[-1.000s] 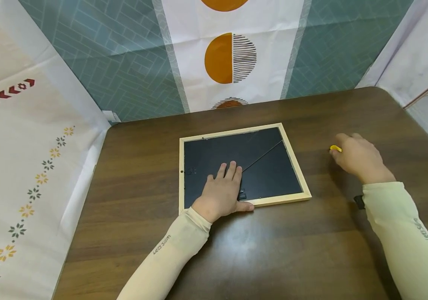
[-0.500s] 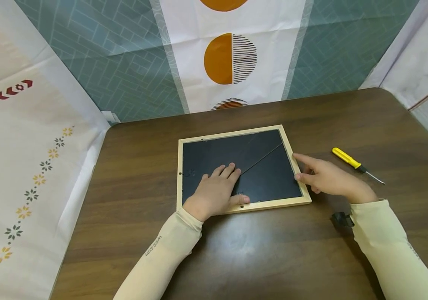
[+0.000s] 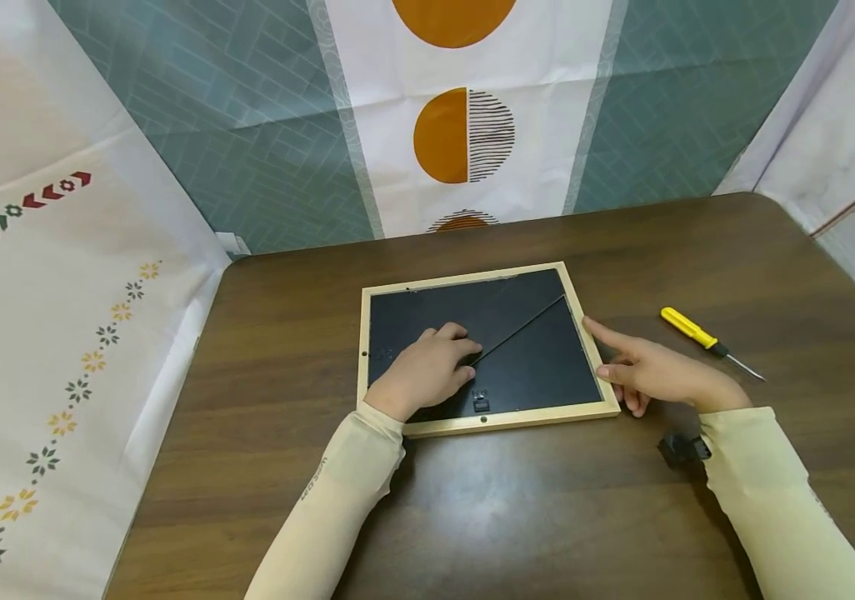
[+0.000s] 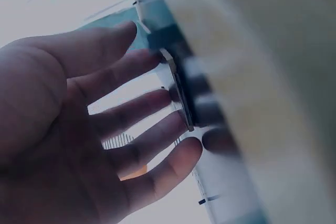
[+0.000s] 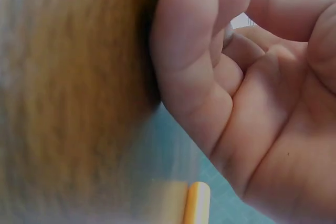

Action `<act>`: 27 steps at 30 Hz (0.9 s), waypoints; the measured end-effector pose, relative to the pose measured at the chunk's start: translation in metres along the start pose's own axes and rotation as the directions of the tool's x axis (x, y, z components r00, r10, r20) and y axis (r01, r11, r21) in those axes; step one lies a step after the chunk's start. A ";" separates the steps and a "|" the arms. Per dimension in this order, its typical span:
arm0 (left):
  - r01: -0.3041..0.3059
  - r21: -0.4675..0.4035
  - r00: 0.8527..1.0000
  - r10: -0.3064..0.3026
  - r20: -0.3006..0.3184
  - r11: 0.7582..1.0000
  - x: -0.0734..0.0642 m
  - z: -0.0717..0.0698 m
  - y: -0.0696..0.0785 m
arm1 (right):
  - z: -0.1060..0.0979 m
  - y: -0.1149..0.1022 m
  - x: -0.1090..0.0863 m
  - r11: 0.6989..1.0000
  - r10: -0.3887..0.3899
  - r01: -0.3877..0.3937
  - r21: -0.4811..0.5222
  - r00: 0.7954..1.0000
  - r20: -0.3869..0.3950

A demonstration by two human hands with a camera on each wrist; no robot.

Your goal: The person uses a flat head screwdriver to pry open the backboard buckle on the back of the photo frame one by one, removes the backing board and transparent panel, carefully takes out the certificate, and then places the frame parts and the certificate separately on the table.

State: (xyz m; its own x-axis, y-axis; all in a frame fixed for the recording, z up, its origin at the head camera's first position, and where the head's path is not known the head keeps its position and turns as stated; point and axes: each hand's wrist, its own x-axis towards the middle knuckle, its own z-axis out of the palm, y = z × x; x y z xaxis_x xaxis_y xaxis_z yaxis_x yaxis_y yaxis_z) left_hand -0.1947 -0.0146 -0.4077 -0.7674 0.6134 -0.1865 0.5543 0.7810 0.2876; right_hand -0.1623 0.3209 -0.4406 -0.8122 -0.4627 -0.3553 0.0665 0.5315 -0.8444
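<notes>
A picture frame [image 3: 540,416] with a pale wooden border lies face down, its black backing panel [image 3: 532,375] upward. My left hand [image 3: 426,371] is over the panel, fingers bent and thumb apart. In the left wrist view its fingertips [image 4: 184,148] meet a thin dark strip [image 4: 181,95] with a pale edge. A thin diagonal line crosses the panel from that hand toward the upper right. My right hand [image 3: 663,371] touches the frame's right side with straight index finger and thumb, its other fingers folded beside the edge. A yellow-handled screwdriver [image 3: 690,329] lies apart, to the right.
The brown wooden table [image 3: 510,517] reaches to a patterned cloth backdrop [image 3: 277,167] behind the frame. White cloth [image 3: 75,275] with printed motifs hangs at the left. A small black metal fitting [image 3: 481,402] sits at the panel's lower edge.
My right hand has let go of the screwdriver, leaving it on the table, and moved left to the frame's side. My left hand has gone from flat and spread to bent fingers.
</notes>
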 end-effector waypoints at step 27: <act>0.190 0.225 0.979 -0.202 0.029 0.956 0.015 0.000 0.010 | 0.002 0.007 -0.005 0.992 0.057 -0.058 0.108 0.998 0.012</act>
State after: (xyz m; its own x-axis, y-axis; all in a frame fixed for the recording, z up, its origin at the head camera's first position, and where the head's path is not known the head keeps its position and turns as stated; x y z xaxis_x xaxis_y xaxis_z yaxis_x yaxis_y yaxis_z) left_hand -0.2002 0.0022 -0.4074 -0.8540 0.4462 -0.2675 0.4561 0.8895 0.0279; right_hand -0.1570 0.3257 -0.4457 -0.8000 -0.4400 -0.4079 0.1759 0.4781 -0.8605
